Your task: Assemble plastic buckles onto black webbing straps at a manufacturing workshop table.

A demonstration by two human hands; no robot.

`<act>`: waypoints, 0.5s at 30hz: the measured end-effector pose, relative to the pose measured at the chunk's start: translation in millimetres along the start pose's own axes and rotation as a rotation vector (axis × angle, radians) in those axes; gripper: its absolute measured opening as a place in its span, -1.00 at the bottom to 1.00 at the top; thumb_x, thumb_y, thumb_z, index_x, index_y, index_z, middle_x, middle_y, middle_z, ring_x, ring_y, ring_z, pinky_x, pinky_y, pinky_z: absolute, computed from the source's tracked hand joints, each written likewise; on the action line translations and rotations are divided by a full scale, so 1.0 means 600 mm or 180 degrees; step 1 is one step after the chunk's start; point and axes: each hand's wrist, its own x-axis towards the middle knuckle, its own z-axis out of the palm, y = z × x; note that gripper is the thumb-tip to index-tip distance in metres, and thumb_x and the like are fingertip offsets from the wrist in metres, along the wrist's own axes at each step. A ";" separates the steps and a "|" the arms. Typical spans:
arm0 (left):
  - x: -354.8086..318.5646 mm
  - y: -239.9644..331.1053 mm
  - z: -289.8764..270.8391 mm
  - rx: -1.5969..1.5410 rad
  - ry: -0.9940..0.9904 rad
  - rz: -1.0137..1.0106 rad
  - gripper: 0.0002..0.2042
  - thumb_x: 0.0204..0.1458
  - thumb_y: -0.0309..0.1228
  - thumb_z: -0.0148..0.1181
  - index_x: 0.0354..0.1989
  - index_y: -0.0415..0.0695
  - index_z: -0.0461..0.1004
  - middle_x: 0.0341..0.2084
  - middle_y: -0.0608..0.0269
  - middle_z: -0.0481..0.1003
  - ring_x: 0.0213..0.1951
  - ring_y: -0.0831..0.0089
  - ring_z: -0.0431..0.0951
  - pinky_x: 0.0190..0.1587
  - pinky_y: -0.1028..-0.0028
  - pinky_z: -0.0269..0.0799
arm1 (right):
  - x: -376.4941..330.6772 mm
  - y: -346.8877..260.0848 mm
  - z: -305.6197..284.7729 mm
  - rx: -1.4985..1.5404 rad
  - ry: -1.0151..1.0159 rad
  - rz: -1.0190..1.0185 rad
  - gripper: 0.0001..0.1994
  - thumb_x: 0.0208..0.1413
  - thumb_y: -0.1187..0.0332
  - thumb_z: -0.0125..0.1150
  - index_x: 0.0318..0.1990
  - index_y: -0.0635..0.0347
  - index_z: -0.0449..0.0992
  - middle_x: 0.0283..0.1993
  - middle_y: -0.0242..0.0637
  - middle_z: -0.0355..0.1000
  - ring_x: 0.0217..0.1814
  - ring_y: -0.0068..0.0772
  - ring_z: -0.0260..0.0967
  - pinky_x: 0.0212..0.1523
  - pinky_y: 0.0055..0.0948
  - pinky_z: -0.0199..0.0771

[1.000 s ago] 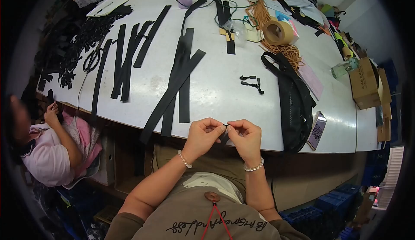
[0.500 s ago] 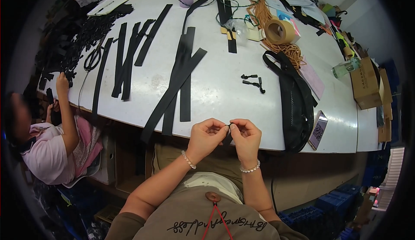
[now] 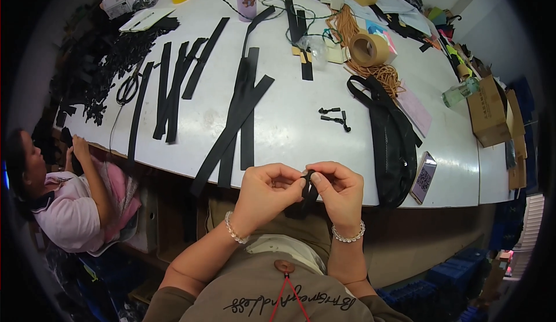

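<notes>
Just past the table's near edge, my left hand and my right hand pinch a small black strip between thumbs and fingertips. It bends into a loop at the top, and its lower part hangs between the hands, partly hidden. Left of them, long flat black straps lie crossed, some ends reaching over the edge. Several small black cord pulls rest beyond my right hand. A black bag with a strap handle lies to the right.
A phone lies at the right front edge. Farther back are a tape roll, orange cord and a purple tumbler. Scissors and a black heap are on the left, where another person handles black pieces.
My hands have come nearer and slightly apart, showing more of the looped black strip. The other person's raised hand has lowered from the heap to a black piece.
</notes>
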 end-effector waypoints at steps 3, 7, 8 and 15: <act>-0.007 0.003 0.005 0.0259 0.0166 0.0266 -0.91 -0.06 -0.57 0.25 -0.38 -0.33 0.52 -0.50 0.23 0.56 -0.47 0.62 0.56 -0.43 0.66 0.51 | 0.004 0.003 0.005 0.0023 0.0005 -0.0342 -0.86 0.04 0.58 0.18 -0.22 0.38 0.54 -0.32 -0.30 0.50 -0.29 -0.62 0.37 -0.26 -0.65 0.37; -0.007 0.009 0.011 0.0861 0.0408 0.0795 -0.93 -0.08 -0.58 0.26 -0.41 -0.29 0.54 -0.50 0.24 0.58 -0.45 0.61 0.58 -0.40 0.65 0.51 | 0.003 0.003 -0.002 0.0069 -0.0017 -0.0506 -0.85 0.00 0.61 0.19 -0.23 0.38 0.54 -0.29 -0.26 0.50 -0.28 -0.60 0.37 -0.23 -0.63 0.37; -0.008 0.012 0.012 0.0866 0.0401 0.0812 -0.93 -0.08 -0.58 0.26 -0.41 -0.29 0.54 -0.50 0.24 0.58 -0.45 0.61 0.58 -0.40 0.65 0.51 | 0.003 0.002 -0.003 0.0049 -0.0048 -0.0609 -0.86 0.00 0.64 0.19 -0.25 0.41 0.52 -0.28 -0.22 0.49 -0.26 -0.55 0.38 -0.21 -0.61 0.38; -0.013 0.025 0.015 0.1390 0.0329 0.1460 -0.92 -0.11 -0.58 0.27 -0.41 -0.27 0.54 -0.53 0.20 0.57 -0.47 0.54 0.60 -0.40 0.62 0.52 | 0.009 -0.013 0.002 -0.0041 -0.0096 -0.0883 -0.84 -0.11 0.75 0.11 -0.32 0.43 0.49 -0.31 -0.18 0.45 -0.26 -0.47 0.38 -0.20 -0.54 0.37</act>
